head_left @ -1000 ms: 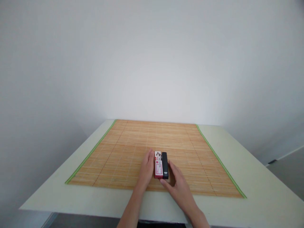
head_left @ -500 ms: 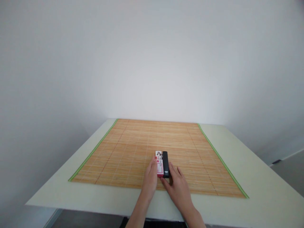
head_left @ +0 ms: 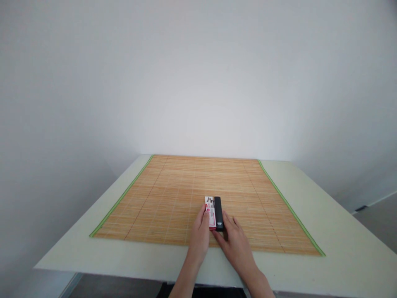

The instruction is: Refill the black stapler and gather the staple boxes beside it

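Note:
A black stapler (head_left: 218, 213) lies lengthwise near the front middle of the bamboo mat (head_left: 173, 194). Along its left side are small white and red boxes (head_left: 211, 219), the top one smaller than the one with a picture below it. My left hand (head_left: 199, 234) presses its fingers together against the boxes' left side. My right hand (head_left: 235, 242) grips the stapler, with fingers along its right side and the thumb at its near end. Stapler and boxes are side by side between my two hands. The undersides of both are hidden.
The mat has green-edged sides and covers much of a white table (head_left: 124, 258). A pale wall (head_left: 198, 82) rises behind the table. Something black (head_left: 217, 292) shows below the table's front edge.
Both hands, the boxes and the stapler have shifted slightly to the right together. The mat has stayed in place.

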`<action>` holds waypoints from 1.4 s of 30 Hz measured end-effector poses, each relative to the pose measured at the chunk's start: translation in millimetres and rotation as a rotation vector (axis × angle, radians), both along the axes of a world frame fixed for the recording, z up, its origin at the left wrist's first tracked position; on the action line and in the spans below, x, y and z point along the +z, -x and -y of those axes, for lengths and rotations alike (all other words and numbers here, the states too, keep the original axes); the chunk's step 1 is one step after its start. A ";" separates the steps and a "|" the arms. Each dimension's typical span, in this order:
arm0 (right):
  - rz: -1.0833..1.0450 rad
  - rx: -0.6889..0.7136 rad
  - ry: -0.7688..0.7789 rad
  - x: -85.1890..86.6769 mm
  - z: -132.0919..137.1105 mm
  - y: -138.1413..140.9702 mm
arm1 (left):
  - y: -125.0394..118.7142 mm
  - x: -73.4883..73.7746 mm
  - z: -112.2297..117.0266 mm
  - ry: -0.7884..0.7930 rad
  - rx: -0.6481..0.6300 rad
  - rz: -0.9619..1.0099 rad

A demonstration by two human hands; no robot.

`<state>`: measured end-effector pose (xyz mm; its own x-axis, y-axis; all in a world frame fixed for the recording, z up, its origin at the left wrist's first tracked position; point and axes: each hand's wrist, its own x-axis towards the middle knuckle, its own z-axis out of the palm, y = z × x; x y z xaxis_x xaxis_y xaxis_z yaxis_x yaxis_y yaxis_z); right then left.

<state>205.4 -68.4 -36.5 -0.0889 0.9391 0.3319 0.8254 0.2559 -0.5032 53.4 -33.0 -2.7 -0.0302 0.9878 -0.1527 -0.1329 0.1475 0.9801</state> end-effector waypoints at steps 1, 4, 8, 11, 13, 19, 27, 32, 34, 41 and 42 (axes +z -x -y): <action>0.008 0.006 0.012 1.6 -0.6 -8.4 | -4.8 0.6 -2.1 -0.014 -0.017 0.009; 0.027 0.018 0.056 9.1 -0.7 -44.5 | -30.1 4.1 -8.8 -0.082 -0.105 0.010; 0.008 -0.010 0.112 21.1 4.0 -104.9 | -78.0 13.1 -14.4 -0.167 -0.292 -0.013; -0.022 -0.034 0.153 27.0 7.9 -145.7 | -109.2 18.8 -15.6 -0.181 -0.395 -0.055; -0.051 -0.049 0.184 28.7 9.1 -166.9 | -124.0 20.1 -15.8 -0.184 -0.447 -0.097; -0.090 -0.075 0.206 26.4 10.2 -194.1 | -139.8 17.3 -15.8 -0.219 -0.485 -0.130; -0.076 -0.129 0.115 19.2 12.8 -189.4 | -137.3 9.3 -13.9 -0.242 -0.449 -0.155; -0.060 -0.130 0.103 17.7 11.9 -187.8 | -141.8 0.3 -14.1 -0.253 -0.414 -0.179; -0.056 -0.130 0.098 18.4 12.0 -186.2 | -141.5 0.7 -13.7 -0.243 -0.416 -0.186; -0.028 -0.121 0.079 21.4 14.0 -183.3 | -135.2 12.3 -12.4 -0.230 -0.423 -0.183; -0.028 -0.122 0.071 21.5 14.1 -183.0 | -134.7 13.5 -12.8 -0.229 -0.427 -0.185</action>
